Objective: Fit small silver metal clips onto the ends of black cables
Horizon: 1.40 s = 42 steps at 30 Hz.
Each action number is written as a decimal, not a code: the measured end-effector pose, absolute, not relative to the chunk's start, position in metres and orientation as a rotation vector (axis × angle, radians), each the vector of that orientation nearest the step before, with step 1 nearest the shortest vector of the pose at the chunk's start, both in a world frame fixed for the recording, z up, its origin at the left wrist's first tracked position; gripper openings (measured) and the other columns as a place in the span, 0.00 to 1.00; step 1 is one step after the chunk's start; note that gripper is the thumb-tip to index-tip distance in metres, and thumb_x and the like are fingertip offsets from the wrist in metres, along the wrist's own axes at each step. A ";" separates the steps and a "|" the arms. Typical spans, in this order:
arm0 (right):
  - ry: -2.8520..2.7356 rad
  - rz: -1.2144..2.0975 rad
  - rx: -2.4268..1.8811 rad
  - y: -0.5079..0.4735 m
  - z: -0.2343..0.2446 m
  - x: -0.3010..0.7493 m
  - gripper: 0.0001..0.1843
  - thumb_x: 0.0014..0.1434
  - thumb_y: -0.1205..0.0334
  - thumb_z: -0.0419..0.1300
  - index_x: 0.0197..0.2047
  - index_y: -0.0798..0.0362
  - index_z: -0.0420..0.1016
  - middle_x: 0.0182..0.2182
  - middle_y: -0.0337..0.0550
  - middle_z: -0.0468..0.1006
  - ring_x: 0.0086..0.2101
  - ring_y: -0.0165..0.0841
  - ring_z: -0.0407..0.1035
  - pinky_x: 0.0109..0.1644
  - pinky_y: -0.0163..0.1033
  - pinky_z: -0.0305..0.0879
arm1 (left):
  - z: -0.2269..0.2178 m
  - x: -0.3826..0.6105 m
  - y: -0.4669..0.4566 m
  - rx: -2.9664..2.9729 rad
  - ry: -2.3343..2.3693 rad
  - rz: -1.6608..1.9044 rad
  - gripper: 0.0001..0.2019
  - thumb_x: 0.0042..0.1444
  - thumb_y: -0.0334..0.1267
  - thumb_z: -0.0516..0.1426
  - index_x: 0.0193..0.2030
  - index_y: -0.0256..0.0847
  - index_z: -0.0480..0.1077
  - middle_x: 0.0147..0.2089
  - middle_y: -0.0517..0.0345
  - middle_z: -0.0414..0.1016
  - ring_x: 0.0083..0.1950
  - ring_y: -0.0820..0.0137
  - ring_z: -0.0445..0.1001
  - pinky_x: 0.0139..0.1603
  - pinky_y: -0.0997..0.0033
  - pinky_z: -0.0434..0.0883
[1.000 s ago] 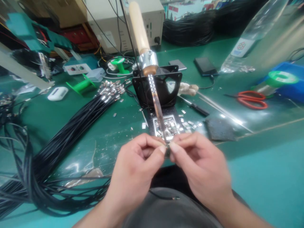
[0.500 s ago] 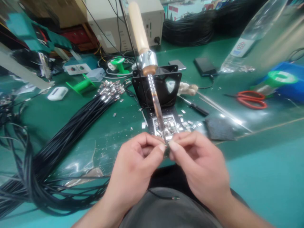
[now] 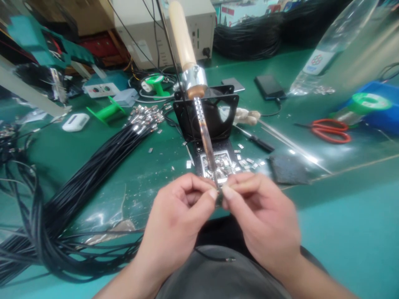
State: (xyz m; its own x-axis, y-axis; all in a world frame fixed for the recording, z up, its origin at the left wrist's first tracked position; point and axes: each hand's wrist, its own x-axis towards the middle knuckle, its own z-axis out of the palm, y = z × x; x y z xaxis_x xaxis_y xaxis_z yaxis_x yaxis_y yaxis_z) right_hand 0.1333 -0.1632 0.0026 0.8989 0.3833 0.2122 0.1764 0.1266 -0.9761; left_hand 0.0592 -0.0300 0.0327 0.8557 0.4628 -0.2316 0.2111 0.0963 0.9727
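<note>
My left hand (image 3: 181, 209) and my right hand (image 3: 264, 211) meet in a pinch under the tip of a soldering iron (image 3: 205, 137). Whatever small pieces the fingertips hold are hidden. The wooden-handled iron points down, its tip between my two thumbs. Just beyond my fingers lies a pale-rimmed tray (image 3: 202, 164) of small metal connector pieces, with more scattered to its right. A black fan (image 3: 205, 116) stands behind the iron. A thin black cable (image 3: 208, 256) with a small bare end rests on my lap.
A thick bundle of black cables (image 3: 93, 174) with metal ends lies left. Right are a screwdriver (image 3: 262, 144), a dark block (image 3: 288, 169), red-handled scissors (image 3: 332, 129) and a plastic bottle (image 3: 327, 50). Green spools (image 3: 107, 111) and a white case (image 3: 75, 122) sit at left.
Hardly anything differs. Both hands stay pinched at the iron's tip, with only a very slight shift of my right hand.
</note>
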 end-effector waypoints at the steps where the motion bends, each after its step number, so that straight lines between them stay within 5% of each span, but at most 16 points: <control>1: -0.472 0.155 -1.458 -0.163 0.002 0.133 0.08 0.64 0.71 0.67 0.34 0.51 0.78 0.35 0.40 0.81 0.35 0.30 0.78 0.38 0.35 0.77 | 0.032 0.059 -0.030 1.489 0.566 0.201 0.07 0.65 0.34 0.66 0.34 0.45 0.79 0.39 0.66 0.85 0.36 0.77 0.81 0.40 0.82 0.75; 27: -0.425 0.195 -1.486 -0.166 0.003 0.129 0.09 0.63 0.68 0.67 0.31 0.50 0.78 0.30 0.38 0.81 0.31 0.29 0.77 0.35 0.33 0.76 | 0.032 0.056 -0.030 1.548 0.602 0.137 0.07 0.65 0.35 0.66 0.34 0.44 0.79 0.37 0.65 0.83 0.35 0.76 0.80 0.37 0.82 0.74; 34: -0.390 0.271 -1.468 -0.173 0.007 0.124 0.09 0.62 0.67 0.69 0.29 0.51 0.77 0.29 0.38 0.81 0.28 0.28 0.75 0.33 0.31 0.76 | 0.031 0.049 -0.030 1.494 0.589 0.033 0.08 0.66 0.38 0.65 0.34 0.44 0.79 0.29 0.65 0.80 0.32 0.74 0.78 0.36 0.80 0.72; 42: -0.371 0.326 -1.418 -0.181 0.010 0.115 0.11 0.62 0.66 0.69 0.28 0.52 0.76 0.27 0.36 0.79 0.27 0.24 0.73 0.32 0.25 0.74 | 0.034 0.036 -0.034 1.387 0.553 -0.039 0.08 0.65 0.42 0.67 0.36 0.43 0.81 0.22 0.69 0.64 0.28 0.76 0.70 0.35 0.79 0.71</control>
